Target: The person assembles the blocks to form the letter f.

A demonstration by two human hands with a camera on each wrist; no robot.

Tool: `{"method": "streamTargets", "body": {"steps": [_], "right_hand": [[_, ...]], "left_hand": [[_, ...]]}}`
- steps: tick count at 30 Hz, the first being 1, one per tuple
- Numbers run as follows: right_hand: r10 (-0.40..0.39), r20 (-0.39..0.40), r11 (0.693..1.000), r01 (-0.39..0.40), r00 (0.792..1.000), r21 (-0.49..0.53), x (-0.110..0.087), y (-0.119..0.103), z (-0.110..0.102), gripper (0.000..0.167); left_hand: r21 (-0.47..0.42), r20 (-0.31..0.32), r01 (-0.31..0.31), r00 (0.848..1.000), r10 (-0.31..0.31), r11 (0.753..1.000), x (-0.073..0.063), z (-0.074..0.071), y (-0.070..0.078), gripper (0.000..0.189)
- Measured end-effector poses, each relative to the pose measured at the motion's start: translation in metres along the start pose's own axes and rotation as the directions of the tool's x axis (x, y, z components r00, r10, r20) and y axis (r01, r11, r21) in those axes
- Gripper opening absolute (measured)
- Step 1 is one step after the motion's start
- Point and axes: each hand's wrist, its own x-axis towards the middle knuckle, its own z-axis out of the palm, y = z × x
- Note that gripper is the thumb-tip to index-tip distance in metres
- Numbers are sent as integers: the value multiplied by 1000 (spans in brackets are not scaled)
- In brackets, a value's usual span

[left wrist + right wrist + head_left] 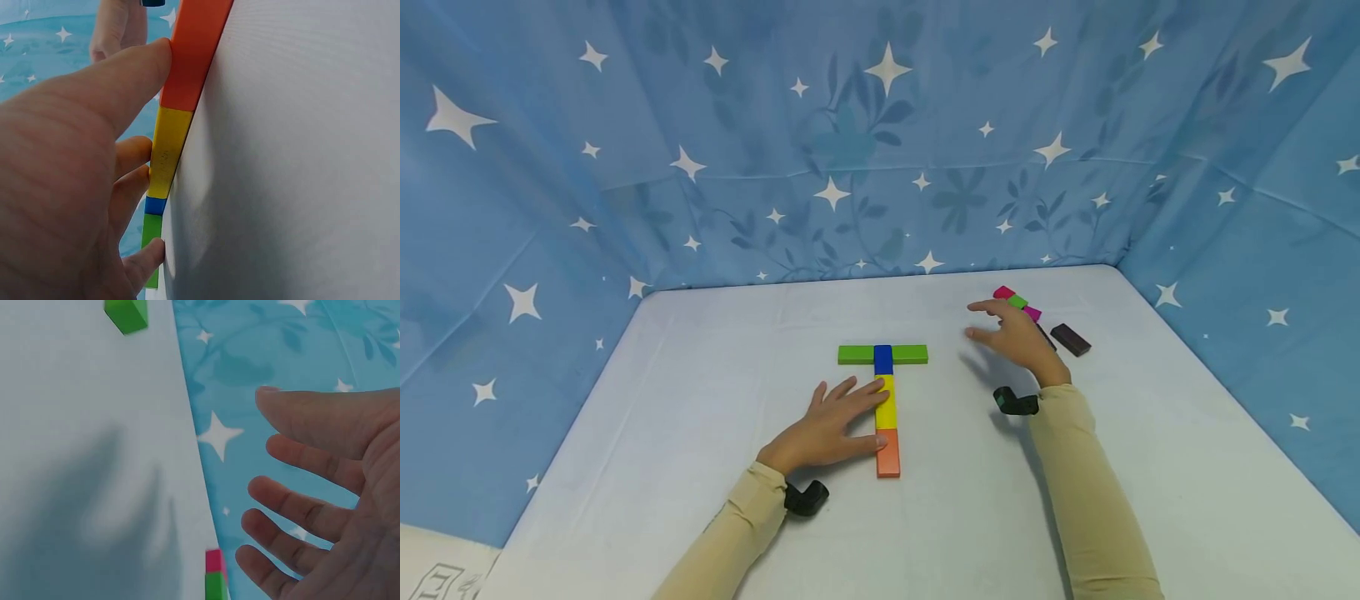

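Head view: the left hand [827, 429], fingers spread, touches the orange block [888, 463] with its thumb and the yellow block [887, 415] with 2 fingertips, roughly midway between the table [737, 358]'s side edges. The right hand [1018, 337], uncurled and empty, hovers toward the far right corner, near a dark block [1071, 340].

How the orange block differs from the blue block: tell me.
The orange block looks longer than the blue block. The orange block forms the row's near end; the blue block sits between two green blocks. The left hand has its thumb on the orange block, no finger on the blue block. Both adjoin the yellow block.
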Motion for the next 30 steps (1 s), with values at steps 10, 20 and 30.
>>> {"method": "streamTargets", "body": {"steps": [10,20,30], "right_hand": [[79,-61,997,-79,995,11,-14,18,-26,56],[126,-148,992,-128,981,-6,-36,47,-55,50],[201,-176,974,-216,964,-70,-51,70,-72,48]], "left_hand": [[7,1,-6,1000,6,1000,0,-2,-1,76],[9,-2,-6,1000,6,1000,1,1,-2,76],[2,-6,-2,1000,2,1000,0,2,-2,76]]}}
